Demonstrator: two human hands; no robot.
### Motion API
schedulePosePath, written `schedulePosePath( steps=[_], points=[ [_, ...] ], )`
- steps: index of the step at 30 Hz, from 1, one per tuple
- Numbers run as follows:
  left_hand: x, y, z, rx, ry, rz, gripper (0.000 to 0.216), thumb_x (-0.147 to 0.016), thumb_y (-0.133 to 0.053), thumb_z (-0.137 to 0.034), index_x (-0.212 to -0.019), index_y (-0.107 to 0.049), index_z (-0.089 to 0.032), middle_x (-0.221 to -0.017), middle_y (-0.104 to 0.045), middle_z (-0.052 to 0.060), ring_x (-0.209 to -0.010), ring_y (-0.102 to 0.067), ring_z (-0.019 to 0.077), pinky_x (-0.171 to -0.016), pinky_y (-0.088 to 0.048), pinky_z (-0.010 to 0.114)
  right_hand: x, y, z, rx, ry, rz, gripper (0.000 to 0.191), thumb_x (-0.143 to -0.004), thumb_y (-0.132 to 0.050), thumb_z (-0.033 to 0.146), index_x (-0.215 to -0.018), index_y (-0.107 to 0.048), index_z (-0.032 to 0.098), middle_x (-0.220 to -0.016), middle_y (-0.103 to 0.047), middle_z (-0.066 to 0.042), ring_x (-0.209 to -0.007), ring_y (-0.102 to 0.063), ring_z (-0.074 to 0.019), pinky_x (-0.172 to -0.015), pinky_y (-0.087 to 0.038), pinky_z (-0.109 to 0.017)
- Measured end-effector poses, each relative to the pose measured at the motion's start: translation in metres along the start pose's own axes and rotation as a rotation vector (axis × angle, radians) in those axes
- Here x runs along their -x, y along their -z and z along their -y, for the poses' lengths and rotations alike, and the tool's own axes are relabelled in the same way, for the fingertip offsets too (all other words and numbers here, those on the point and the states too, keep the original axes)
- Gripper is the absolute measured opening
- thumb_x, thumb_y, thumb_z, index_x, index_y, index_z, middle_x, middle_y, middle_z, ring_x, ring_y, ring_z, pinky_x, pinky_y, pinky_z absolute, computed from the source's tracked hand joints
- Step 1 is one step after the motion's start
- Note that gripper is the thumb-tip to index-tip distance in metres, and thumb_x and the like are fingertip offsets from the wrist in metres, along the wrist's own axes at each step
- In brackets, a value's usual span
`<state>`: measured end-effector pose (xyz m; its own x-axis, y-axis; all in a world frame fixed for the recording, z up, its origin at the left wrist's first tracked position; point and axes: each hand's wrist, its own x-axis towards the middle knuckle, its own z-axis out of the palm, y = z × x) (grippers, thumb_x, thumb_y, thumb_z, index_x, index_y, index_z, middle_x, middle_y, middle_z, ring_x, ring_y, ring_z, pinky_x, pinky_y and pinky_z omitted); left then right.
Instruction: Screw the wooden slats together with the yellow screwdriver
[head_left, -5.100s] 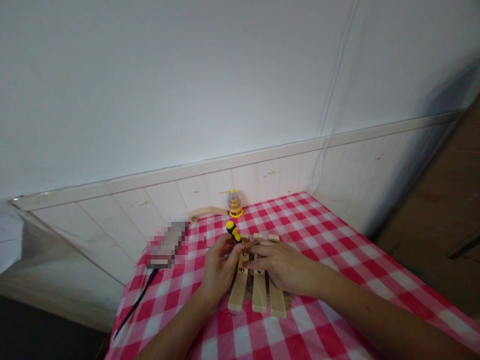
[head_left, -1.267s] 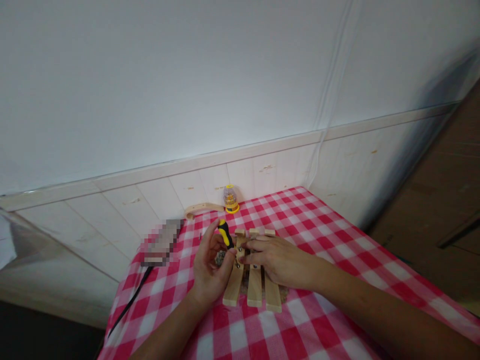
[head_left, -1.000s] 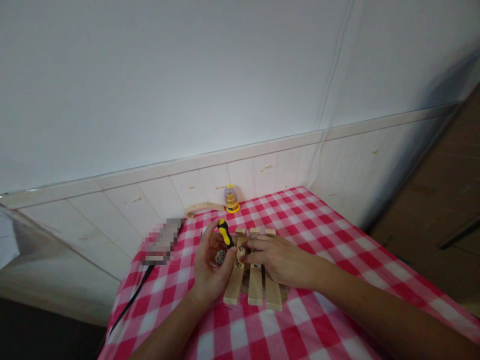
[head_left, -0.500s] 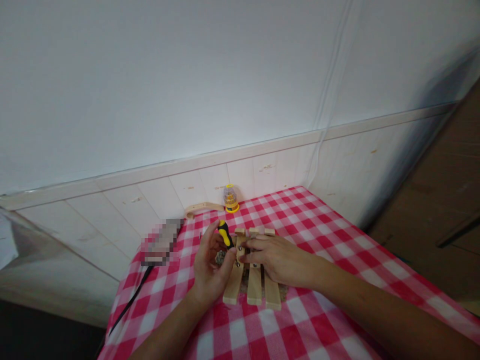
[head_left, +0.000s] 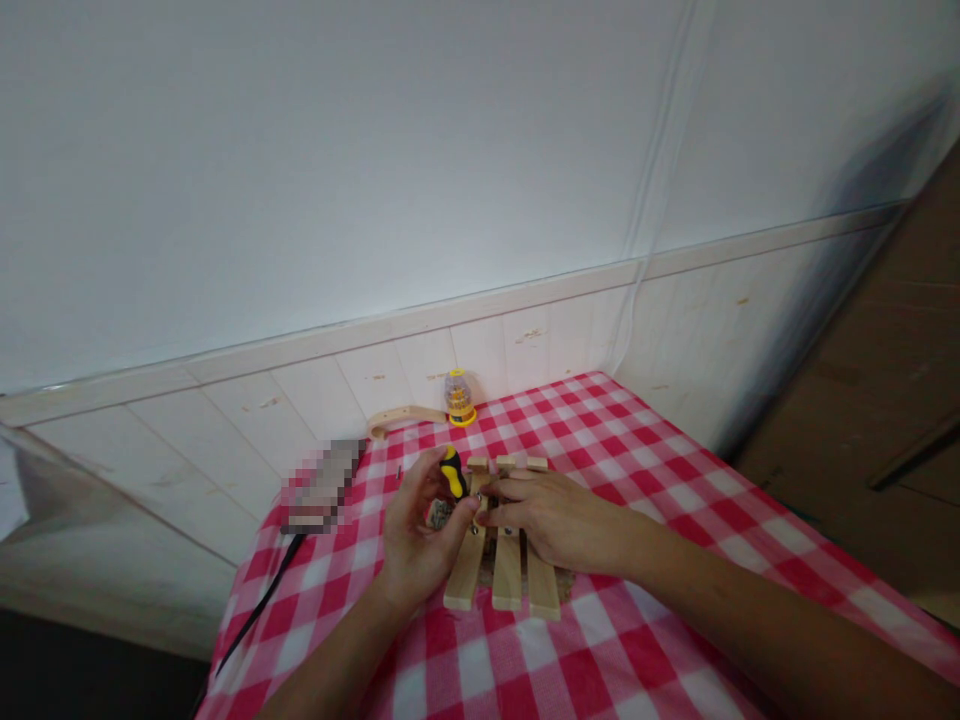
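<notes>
A small wooden slat frame [head_left: 508, 580] made of three pale strips lies on the red-and-white checked tablecloth [head_left: 622, 640]. My left hand [head_left: 416, 535] is closed round a black-and-yellow screwdriver [head_left: 453, 474], whose tip points down at the leftmost slat near a screw. My right hand [head_left: 559, 520] lies flat on top of the slats with its fingers stretched toward the screwdriver tip, pressing the frame down. The tip itself is hidden between my fingers.
A yellow-based clear holder of screwdriver bits [head_left: 458, 397] stands at the back by the wall. Beside it lies a curved wooden piece [head_left: 401, 417]. A blurred grey object [head_left: 321, 487] with a black cable [head_left: 255, 620] sits at the table's left edge. The white panelled wall is close behind.
My left hand has shifted its grip on the screwdriver handle, from fingers raised to closed round it. The right hand stays on the slats. The view has drifted slightly.
</notes>
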<state>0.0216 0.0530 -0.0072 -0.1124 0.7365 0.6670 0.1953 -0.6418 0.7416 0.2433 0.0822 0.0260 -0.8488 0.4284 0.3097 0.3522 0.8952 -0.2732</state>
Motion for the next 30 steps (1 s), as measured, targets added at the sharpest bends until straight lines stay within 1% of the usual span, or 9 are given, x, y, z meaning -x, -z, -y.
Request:
schedulePosePath(
  steps=[2,5,9,11,16,20,24,30],
  points=[
    [0.0003,0.0005,-0.0025,-0.012,-0.010,0.003,0.054,-0.090,-0.084,-0.023,-0.141,-0.066,-0.027,-0.115,-0.075,0.006,-0.087,-0.077,0.0161,-0.079,-0.065,0.026,0.0001,-0.0003,-0.0001,-0.003,0.011,-0.011,0.041,-0.104,-0.060,0.008,-0.136,-0.074,0.028,-0.155,-0.066,-0.007,-0.151,-0.053,-0.0255,-0.124,-0.042,-0.045],
    [0.0007,0.0002,-0.0068,-0.011,-0.002,0.018,0.054,-0.093,-0.081,-0.023,-0.144,-0.064,-0.026,-0.109,-0.075,0.005,-0.087,-0.076,0.0163,-0.078,-0.064,0.026,0.0004,-0.0005,-0.0001,-0.005,0.013,-0.012,0.041,-0.104,-0.060,0.008,-0.138,-0.074,0.027,-0.154,-0.067,-0.008,-0.151,-0.054,-0.0265,-0.124,-0.042,-0.046],
    [0.0000,-0.0002,-0.0096,0.024,-0.008,0.052,0.053,-0.096,-0.079,-0.022,-0.145,-0.062,-0.029,-0.117,-0.076,0.007,-0.093,-0.078,0.0175,-0.081,-0.065,0.027,0.0006,0.0003,0.0004,-0.012,0.006,-0.014,0.042,-0.104,-0.060,0.008,-0.138,-0.074,0.027,-0.156,-0.066,-0.009,-0.150,-0.054,-0.0265,-0.124,-0.043,-0.048],
    [-0.0011,0.0005,-0.0092,0.043,-0.011,0.055,0.051,-0.095,-0.078,-0.021,-0.143,-0.062,-0.030,-0.118,-0.076,0.006,-0.092,-0.078,0.0173,-0.081,-0.065,0.027,0.0002,0.0009,0.0007,-0.010,0.003,-0.006,0.041,-0.104,-0.060,0.008,-0.138,-0.074,0.026,-0.157,-0.065,-0.009,-0.151,-0.054,-0.0269,-0.124,-0.043,-0.048],
    [-0.0038,0.0039,-0.0091,0.060,0.010,0.075,0.047,-0.095,-0.076,-0.023,-0.141,-0.063,-0.026,-0.112,-0.077,0.007,-0.088,-0.080,0.0188,-0.078,-0.066,0.029,-0.0008,0.0018,0.0012,0.015,-0.001,0.016,0.038,-0.104,-0.060,0.008,-0.135,-0.075,0.024,-0.149,-0.070,-0.010,-0.147,-0.057,-0.0268,-0.122,-0.045,-0.045],
    [-0.0038,0.0050,-0.0109,0.059,0.001,0.109,0.050,-0.096,-0.073,-0.018,-0.144,-0.062,-0.026,-0.110,-0.079,0.008,-0.090,-0.081,0.0193,-0.080,-0.066,0.028,-0.0007,0.0010,0.0005,0.010,-0.006,0.013,0.036,-0.105,-0.061,0.009,-0.134,-0.076,0.024,-0.146,-0.072,-0.010,-0.146,-0.057,-0.0274,-0.122,-0.044,-0.046],
    [-0.0027,0.0052,-0.0088,0.050,-0.031,0.122,0.053,-0.096,-0.070,-0.014,-0.147,-0.060,-0.027,-0.108,-0.080,0.006,-0.089,-0.081,0.0179,-0.080,-0.065,0.027,-0.0006,0.0008,0.0008,0.002,-0.015,0.018,0.038,-0.104,-0.060,0.008,-0.134,-0.076,0.025,-0.143,-0.073,-0.009,-0.146,-0.058,-0.0264,-0.123,-0.044,-0.046],
    [-0.0010,0.0078,-0.0018,-0.023,-0.046,0.105,0.056,-0.095,-0.073,-0.015,-0.148,-0.060,-0.028,-0.109,-0.079,0.006,-0.090,-0.079,0.0183,-0.081,-0.064,0.028,-0.0007,0.0033,0.0037,-0.008,-0.017,0.009,0.039,-0.103,-0.060,0.006,-0.134,-0.076,0.024,-0.147,-0.071,-0.010,-0.147,-0.057,-0.0267,-0.125,-0.041,-0.047]
  ],
)
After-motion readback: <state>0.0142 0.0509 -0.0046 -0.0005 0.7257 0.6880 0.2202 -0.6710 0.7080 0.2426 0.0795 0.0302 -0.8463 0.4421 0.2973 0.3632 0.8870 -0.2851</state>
